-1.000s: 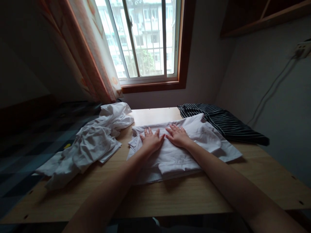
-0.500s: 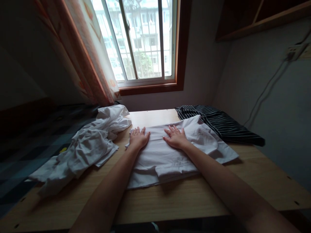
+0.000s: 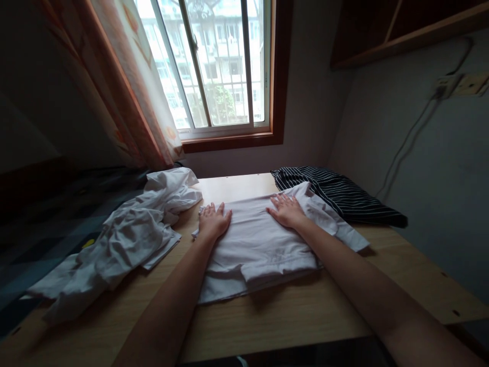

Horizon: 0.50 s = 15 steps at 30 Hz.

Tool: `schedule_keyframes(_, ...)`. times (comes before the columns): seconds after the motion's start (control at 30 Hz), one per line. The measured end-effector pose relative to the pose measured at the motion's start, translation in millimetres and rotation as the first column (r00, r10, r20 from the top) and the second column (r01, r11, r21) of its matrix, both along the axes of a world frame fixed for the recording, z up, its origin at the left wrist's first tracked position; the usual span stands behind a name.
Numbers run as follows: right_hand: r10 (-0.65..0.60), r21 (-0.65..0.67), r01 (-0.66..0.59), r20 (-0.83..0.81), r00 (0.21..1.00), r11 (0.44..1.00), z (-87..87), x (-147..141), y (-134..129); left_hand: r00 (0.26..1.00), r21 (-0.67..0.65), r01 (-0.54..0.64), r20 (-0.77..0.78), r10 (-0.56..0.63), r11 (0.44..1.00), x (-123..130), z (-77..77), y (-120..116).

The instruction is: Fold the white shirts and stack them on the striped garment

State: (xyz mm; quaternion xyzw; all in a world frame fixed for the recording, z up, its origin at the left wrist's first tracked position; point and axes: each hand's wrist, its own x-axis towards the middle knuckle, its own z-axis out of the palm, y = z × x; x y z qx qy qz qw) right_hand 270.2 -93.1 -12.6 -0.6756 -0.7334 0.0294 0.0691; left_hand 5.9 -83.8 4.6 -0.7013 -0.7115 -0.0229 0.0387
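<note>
L hand at left end, R hand right of ctr, both spread palm-down, gripping nothing, on folded white cloth mid table, prob. so it lies flat, striped garment far right, crumpled white fabric left.

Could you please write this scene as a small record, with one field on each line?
Left hand: open, palm down on the white cloth, near its left edge
Right hand: open, palm down on the same cloth, toward its far side
White cloth: on the wooden table, between the two other bundles
Left bundle: white, crumpled
Right bundle: black with pale stripes
Background: window, with a curtain at its left
</note>
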Motion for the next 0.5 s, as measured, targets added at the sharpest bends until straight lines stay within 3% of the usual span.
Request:
schedule_keyframes(0.23, -0.146, 0.023, 0.144, 0.155, 0.977, 0.989, 3.1, 34, 6, 1.000, -0.006, 0.003, -0.002, -0.003, 1.000, -1, 0.0, 1)
schedule_keyframes(0.5, -0.200, -0.026, 0.203, 0.086, 0.976, 0.979, -0.4, 61, 18, 1.000, -0.011, -0.006, 0.003, 0.006, 1.000, 0, 1.4, -2)
